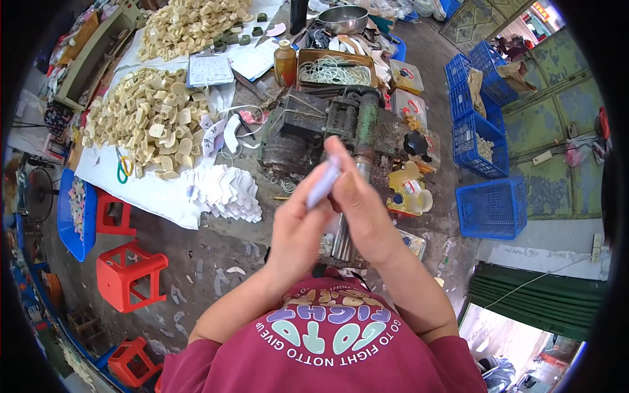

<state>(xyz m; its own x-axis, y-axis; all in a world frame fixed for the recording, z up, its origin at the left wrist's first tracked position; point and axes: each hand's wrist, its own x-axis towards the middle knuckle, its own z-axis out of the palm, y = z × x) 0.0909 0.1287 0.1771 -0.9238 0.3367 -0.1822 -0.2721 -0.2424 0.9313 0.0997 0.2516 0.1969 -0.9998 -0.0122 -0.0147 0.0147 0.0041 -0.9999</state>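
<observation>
My two hands are pressed close together in front of my chest, over a dark, worn machine (295,121) with a green-painted column (368,121). My left hand (298,226) is closed on a small pale lavender piece (324,185), flat and blurred, whose kind I cannot make out. Against its other side lies my right hand (367,213), fingers together. Below the hands a shiny metal cylinder (343,241) sticks out toward me. To the left of the machine, a stack of white cut pieces (226,190) sits at the table's edge beside curved white strips (232,133).
Heaps of cream-coloured cut pieces (154,118) cover the white sheet (154,200), where scissors (124,169) lie. Behind the machine are a box of string (335,69) and an amber bottle (284,63). Blue crates (491,208) stand right; red stools (131,275) stand left.
</observation>
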